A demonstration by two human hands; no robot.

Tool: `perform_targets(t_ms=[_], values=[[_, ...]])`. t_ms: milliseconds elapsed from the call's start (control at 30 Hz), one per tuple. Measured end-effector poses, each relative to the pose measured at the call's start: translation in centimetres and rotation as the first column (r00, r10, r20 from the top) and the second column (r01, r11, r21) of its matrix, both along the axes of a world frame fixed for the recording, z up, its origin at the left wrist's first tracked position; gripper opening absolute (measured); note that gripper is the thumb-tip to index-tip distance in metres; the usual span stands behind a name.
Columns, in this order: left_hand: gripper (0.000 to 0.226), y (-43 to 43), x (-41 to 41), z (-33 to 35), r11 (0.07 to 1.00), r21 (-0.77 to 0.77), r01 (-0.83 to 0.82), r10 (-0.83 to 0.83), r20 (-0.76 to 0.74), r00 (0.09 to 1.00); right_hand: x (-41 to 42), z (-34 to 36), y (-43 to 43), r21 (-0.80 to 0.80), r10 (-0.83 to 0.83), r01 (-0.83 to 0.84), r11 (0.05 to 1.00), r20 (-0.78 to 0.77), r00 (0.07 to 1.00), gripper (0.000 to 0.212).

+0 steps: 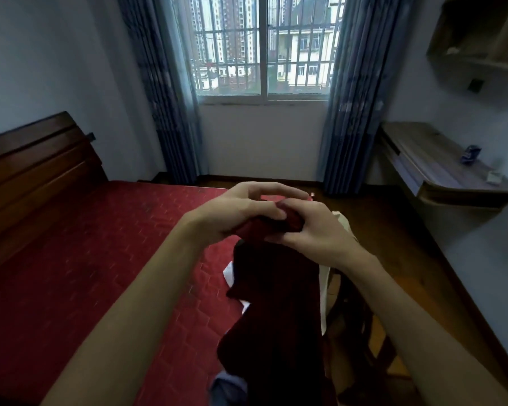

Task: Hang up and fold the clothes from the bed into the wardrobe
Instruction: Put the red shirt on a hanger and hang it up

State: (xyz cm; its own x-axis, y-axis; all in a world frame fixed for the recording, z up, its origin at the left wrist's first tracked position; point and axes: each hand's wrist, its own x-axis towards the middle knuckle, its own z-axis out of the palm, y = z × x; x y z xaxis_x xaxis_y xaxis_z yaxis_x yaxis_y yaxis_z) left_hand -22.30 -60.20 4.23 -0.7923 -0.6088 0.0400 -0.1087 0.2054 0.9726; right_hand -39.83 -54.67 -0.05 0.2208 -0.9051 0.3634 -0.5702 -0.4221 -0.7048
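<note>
One blue garment (229,386) lies nearest, below the hands at the edge of the bed (100,259), with a white garment (323,291) just past it. Over both hangs the dark red garment (276,294), bunched at its top, where the left hand (241,209) and right hand (314,231) pinch it close together, fingers curled. A good fold likely needs the hands drawn apart along that edge, then a shake to flatten the cloth. Farther right stands the desk (440,165). No wardrobe shows.
</note>
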Motion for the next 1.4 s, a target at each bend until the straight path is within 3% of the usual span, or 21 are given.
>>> perform_targets(t_ms=[100,167,233,300,367,500,600,733,800,867,900,967,1067,1167,1267,1367,1400], values=[[0.030,0.0,-0.1,-1.2,0.940,-0.045,-0.337,0.326,-0.167,0.931,-0.3,0.0,-1.2,-0.130,-0.168,0.180,0.975,0.099,0.981,0.019],[0.037,-0.3,0.4,-2.6,0.902,0.001,-0.431,0.419,-0.241,0.876,-1.2,0.7,-1.5,-0.118,-0.230,0.257,0.959,0.205,0.951,0.011],[0.051,-0.6,0.9,-5.0,0.937,-0.042,-0.346,0.333,-0.186,0.924,-1.7,2.0,-1.2,-0.139,-0.224,0.268,0.953,0.269,0.937,0.012],[0.072,-0.3,0.4,-7.9,0.972,-0.085,-0.220,0.220,-0.009,0.975,-1.8,3.7,-0.6,-0.201,-0.180,0.249,0.947,0.308,0.934,0.014],[0.086,-0.1,-0.9,-10.4,0.965,-0.172,-0.199,0.220,0.112,0.969,-2.1,5.3,0.0,-0.244,-0.125,0.222,0.944,0.357,0.926,0.016],[0.021,0.0,-2.5,-12.5,0.914,-0.254,-0.317,0.334,0.025,0.942,-4.1,7.8,1.2,-0.362,-0.128,0.243,0.900,0.313,0.941,0.019],[0.011,-0.6,-1.8,-11.7,0.836,-0.308,-0.455,0.459,-0.064,0.886,-6.8,8.4,1.9,-0.397,-0.226,0.309,0.864,0.243,0.943,0.021],[0.012,-1.8,0.3,-8.5,0.657,-0.465,-0.593,0.605,-0.145,0.783,-10.1,7.4,2.0,-0.322,-0.358,0.396,0.860,0.170,0.918,0.017],[0.010,-2.7,2.0,-6.7,0.462,-0.625,-0.629,0.686,-0.197,0.700,-10.8,6.7,2.0,-0.236,-0.379,0.393,0.889,0.101,0.920,0.017],[0.010,-3.3,3.9,-4.8,0.307,-0.705,-0.640,0.735,-0.251,0.630,-10.7,6.3,2.0,-0.114,-0.355,0.356,0.928,0.027,0.934,0.029],[0.011,-3.5,4.8,-3.9,0.280,-0.715,-0.640,0.740,-0.264,0.619,-10.5,6.2,2.0,-0.037,-0.336,0.336,0.941,-0.009,0.942,0.040],[0.009,-3.4,6.3,-2.3,0.325,-0.695,-0.641,0.730,-0.247,0.638,-9.5,6.1,1.5,0.154,-0.255,0.267,0.951,-0.089,0.963,0.060],[0.005,-2.5,7.9,-0.8,0.411,-0.626,-0.662,0.724,-0.217,0.654,-7.4,5.7,0.1,0.298,-0.116,0.177,0.938,-0.213,0.970,0.056],[0.004,-1.8,10.8,-0.2,0.364,-0.650,-0.668,0.749,-0.222,0.624,-5.4,5.3,-1.6,0.188,-0.159,0.193,0.963,-0.182,0.970,0.027],[0.004,-1.3,14.8,-0.1,0.284,-0.703,-0.651,0.802,-0.198,0.564,-2.9,5.6,-3.0,0.110,-0.204,0.207,0.972,-0.037,0.978,0.027],[0.006,-1.0,19.4,-0.4,0.148,-0.720,-0.678,0.888,-0.205,0.411,0.2,6.4,-4.8,0.066,-0.224,0.229,0.971,-0.080,0.971,0.032],[0.012,-0.9,20.8,-0.6,0.095,-0.724,-0.683,0.915,-0.207,0.347,1.5,6.9,-5.2,0.121,-0.206,0.217,0.969,-0.098,0.974,0.032]])
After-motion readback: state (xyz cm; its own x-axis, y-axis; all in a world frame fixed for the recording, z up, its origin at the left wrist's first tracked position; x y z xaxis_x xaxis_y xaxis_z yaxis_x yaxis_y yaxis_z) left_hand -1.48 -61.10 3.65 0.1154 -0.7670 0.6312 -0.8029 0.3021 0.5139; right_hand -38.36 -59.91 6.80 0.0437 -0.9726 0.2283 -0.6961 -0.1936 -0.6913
